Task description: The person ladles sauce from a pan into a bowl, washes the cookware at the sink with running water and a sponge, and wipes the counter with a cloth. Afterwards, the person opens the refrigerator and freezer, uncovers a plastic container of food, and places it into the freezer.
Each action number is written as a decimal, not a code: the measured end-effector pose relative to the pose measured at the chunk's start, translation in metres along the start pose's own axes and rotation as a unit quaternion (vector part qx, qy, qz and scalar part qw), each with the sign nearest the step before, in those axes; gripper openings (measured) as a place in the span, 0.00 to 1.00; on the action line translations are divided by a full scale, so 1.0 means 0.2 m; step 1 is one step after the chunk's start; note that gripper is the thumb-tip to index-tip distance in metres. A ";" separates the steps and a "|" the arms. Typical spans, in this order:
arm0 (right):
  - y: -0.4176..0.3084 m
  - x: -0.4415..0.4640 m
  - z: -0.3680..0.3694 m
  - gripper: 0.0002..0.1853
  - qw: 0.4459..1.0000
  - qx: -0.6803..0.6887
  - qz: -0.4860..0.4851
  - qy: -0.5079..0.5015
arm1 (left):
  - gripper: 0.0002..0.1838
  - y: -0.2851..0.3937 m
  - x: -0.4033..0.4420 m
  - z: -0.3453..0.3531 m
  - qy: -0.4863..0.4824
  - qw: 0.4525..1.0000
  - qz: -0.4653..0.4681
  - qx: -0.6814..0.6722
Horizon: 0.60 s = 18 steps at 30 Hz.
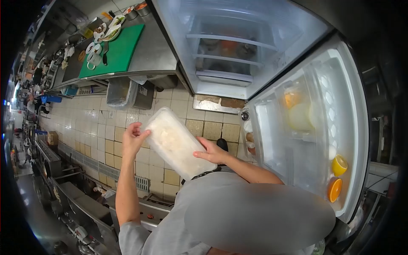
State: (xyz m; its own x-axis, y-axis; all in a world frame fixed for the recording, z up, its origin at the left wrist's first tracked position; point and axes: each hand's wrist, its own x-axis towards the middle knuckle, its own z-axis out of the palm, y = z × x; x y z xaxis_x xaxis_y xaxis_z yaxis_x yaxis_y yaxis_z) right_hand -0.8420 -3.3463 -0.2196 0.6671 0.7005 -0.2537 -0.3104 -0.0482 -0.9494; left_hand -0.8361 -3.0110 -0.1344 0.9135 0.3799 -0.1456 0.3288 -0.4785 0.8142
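Note:
A long, translucent plastic container [176,142] with pale, whitish contents is held tilted in front of my body. My right hand [209,151] grips its right side, thumb across the top and fingers along the edge. At the opposite long side, my left hand [134,136] has its fingers bent, with thumb and fingertips at the container's rim. The container's near end lies close to my grey shirt [204,195]. Its contents look blurred through the plastic, so their kind cannot be made out.
An open fridge [225,51] stands ahead, its door [346,127] swung right with citrus halves and eggs inside. At left, a steel counter [151,51] carries a green cutting board [123,53], dishes and a knife. A lined bin [121,93] stands below. Tiled floor [93,131] surrounds me.

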 end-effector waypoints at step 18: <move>-0.08 0.35 0.33 0.37 0.984 0.089 0.080 0.131 | 0.14 -0.33 0.75 -0.16 -0.174 0.982 0.049 -0.058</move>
State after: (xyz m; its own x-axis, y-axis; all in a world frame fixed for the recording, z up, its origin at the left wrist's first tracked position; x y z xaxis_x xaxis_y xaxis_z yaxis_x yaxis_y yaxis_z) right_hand -0.8359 -3.2490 -0.2106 0.7445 0.4862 -0.4575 -0.5234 -0.0004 -0.8521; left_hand -0.7290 -2.8974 -0.1928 0.9727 0.0337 -0.2298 0.2240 -0.3976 0.8898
